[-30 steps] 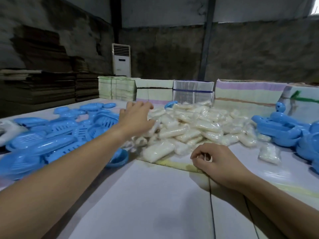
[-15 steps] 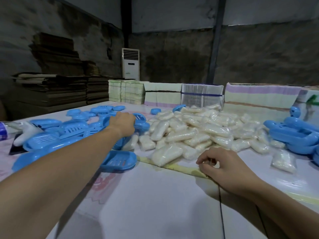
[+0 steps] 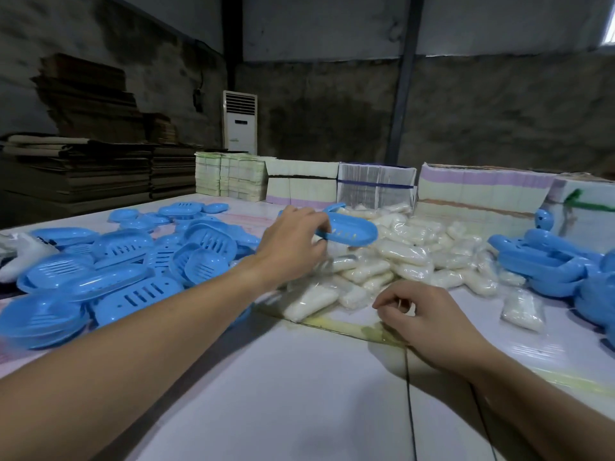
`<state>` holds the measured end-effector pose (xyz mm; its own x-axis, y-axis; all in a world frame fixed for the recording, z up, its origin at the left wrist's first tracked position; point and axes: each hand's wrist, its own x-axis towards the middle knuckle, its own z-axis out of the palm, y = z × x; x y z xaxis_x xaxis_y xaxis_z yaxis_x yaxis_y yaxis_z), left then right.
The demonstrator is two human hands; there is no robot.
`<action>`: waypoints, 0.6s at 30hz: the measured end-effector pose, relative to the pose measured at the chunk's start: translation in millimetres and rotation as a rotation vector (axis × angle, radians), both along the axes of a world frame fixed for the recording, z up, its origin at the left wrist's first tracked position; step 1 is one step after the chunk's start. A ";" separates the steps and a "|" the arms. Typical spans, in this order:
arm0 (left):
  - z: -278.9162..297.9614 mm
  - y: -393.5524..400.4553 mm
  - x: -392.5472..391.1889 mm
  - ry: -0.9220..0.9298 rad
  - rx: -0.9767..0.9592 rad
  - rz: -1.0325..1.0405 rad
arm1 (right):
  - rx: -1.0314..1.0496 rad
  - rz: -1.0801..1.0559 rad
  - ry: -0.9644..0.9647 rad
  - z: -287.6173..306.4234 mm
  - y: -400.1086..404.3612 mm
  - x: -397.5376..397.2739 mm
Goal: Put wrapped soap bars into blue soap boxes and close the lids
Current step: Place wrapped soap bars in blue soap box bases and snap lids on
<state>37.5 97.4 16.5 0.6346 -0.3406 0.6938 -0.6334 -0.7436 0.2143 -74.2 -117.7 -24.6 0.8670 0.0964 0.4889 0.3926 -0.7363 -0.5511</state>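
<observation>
The left hand (image 3: 293, 242) pinches a light, stiff soap box (image 3: 346, 231) by its rim, above the soap bars (image 3: 392, 257). These look slippery in wrap. The right hand (image 3: 429, 322) rests curled, seemingly holding nothing.

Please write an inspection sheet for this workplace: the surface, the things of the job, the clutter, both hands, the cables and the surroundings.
Surface: pale table with a strip of yellowish tape across it.
Job's things: heap of wrapped soap bars at the middle; loose blue soap box parts on the left; more blue boxes piled on the right.
Clutter: a white object at the far left edge, kind unclear.
Hands: left hand holds a blue soap box half above the heap; right hand rests on the table, fingers curled; whether it holds anything is unclear.
Cables: a thin dark line runs over the table, cable or seam unclear.
Surroundings: bundled paper stacks, flattened cardboard, standing air conditioner.
</observation>
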 end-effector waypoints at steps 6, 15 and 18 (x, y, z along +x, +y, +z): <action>-16.5 -53.1 -32.5 0.119 -0.057 -0.231 | 0.240 -0.035 -0.135 10.2 -12.8 -2.3; -42.5 -58.8 -56.8 0.320 0.070 -0.540 | 0.334 -0.145 -0.247 23.2 -28.5 -6.1; -41.3 -52.3 -59.3 0.394 0.111 -0.627 | 0.322 -0.227 -0.218 21.9 -33.2 -3.2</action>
